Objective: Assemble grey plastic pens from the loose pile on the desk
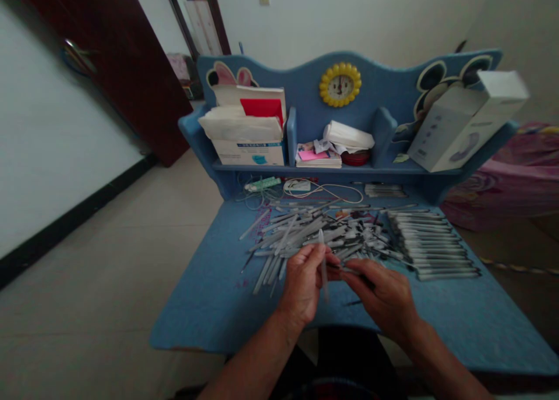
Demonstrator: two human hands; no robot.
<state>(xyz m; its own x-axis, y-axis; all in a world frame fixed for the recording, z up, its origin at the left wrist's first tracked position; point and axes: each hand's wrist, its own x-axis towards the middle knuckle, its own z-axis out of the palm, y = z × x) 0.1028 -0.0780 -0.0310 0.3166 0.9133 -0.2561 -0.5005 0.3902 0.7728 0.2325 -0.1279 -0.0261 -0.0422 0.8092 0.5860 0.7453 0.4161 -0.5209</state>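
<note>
My left hand point(304, 280) pinches a thin grey pen barrel point(324, 266), holding it upright above the blue desk point(209, 295). My right hand point(382, 292) is closed on a small dark pen part point(349, 270) and meets the left hand's fingertips. Just beyond both hands lies a loose heap of grey pen barrels and small parts point(305, 231). To the right, a neat row of assembled pens point(432, 243) lies side by side.
The desk's back shelf holds paper boxes point(247, 129), folded papers and a red bowl point(345, 147), a tilted white carton point(463, 120) and a yellow clock point(340, 85). Cables point(305, 187) lie under the shelf. A dark door point(109, 56) stands at left, a pink bed point(515, 179) at right.
</note>
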